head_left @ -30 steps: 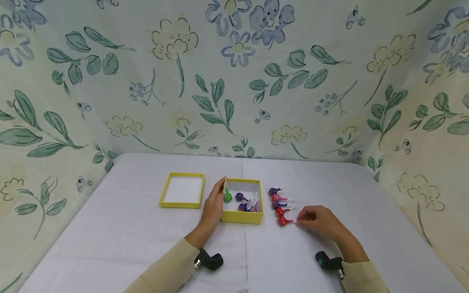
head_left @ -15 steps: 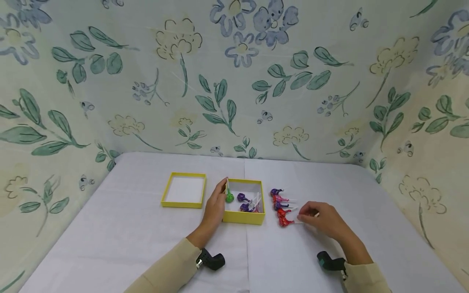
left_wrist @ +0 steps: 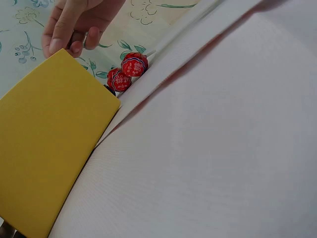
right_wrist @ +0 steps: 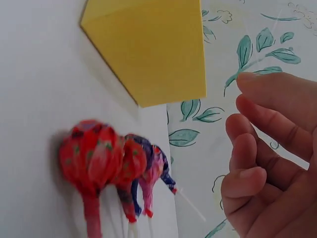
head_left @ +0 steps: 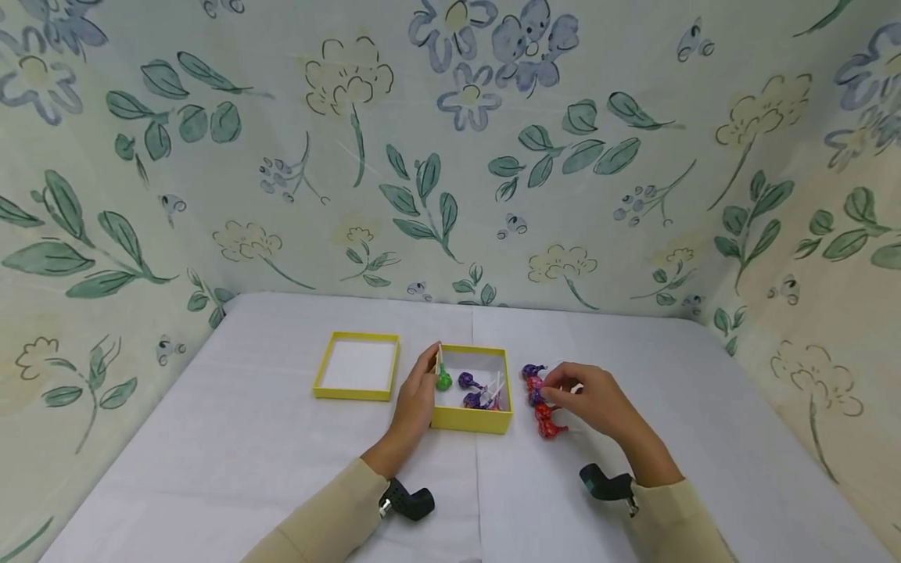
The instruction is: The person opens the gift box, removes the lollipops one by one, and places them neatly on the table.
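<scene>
In the head view, my left hand [head_left: 415, 395] holds the left side of a yellow open box [head_left: 473, 421], with its fingertips up at the far left corner. A green lollipop [head_left: 444, 381] leans inside that wall, while purple-wrapped lollipops [head_left: 468, 380] lie farther right in the box. Beside the box is a column of lollipops: purple [head_left: 532, 370] at the far end, red [head_left: 549, 428] at the near end. My right hand [head_left: 591, 395] hovers over the column's middle, hiding some sticks. Its fingers [right_wrist: 245, 129] are loosely bent and hold nothing in the right wrist view.
A shallow yellow-rimmed lid [head_left: 355, 392] with a white inside lies left of the box. White cloth [head_left: 246, 453] covers the table, and floral fabric [head_left: 394, 234] rises behind it and at both sides.
My right hand has left the stick of the nearest red lollipop and moved up and left over the column's middle. My left hand keeps its place at the box.
</scene>
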Motion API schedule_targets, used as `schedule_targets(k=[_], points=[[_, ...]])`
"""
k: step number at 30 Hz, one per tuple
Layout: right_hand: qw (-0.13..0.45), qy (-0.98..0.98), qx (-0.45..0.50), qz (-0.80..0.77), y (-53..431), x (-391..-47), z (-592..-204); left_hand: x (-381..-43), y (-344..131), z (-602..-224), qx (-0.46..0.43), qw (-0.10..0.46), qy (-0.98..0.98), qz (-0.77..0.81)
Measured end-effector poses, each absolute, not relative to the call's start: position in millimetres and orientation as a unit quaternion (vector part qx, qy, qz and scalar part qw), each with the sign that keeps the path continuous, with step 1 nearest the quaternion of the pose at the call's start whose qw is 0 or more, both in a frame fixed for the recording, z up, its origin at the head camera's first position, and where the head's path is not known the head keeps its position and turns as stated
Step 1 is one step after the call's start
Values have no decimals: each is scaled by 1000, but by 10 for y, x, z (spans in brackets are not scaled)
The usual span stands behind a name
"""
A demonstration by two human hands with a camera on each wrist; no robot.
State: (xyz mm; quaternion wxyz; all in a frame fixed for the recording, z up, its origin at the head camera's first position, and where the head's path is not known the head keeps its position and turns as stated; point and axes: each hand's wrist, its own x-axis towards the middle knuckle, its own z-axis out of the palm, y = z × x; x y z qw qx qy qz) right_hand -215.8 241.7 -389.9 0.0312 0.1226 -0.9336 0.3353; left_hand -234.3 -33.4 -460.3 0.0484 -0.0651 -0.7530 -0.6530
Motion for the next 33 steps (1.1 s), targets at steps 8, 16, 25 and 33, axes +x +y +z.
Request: schedule_targets(k=[8, 16, 25, 33], points=[[39, -909, 141, 389, 2020, -2326, -3850, -2360, -330, -4608, -68, 49, -750, -656], [41, -891, 156, 424, 1591, -2461, -3824, -2354, -323, -4603, -65, 46, -756, -650], [40, -877, 139, 458, 1178, -2573, -3882, -2361, -335, -4612, -64, 48, -760, -645], [68, -874, 101, 470, 1049, -2570, -3977, -2364, -340, -4603, -66, 57, -760, -644]])
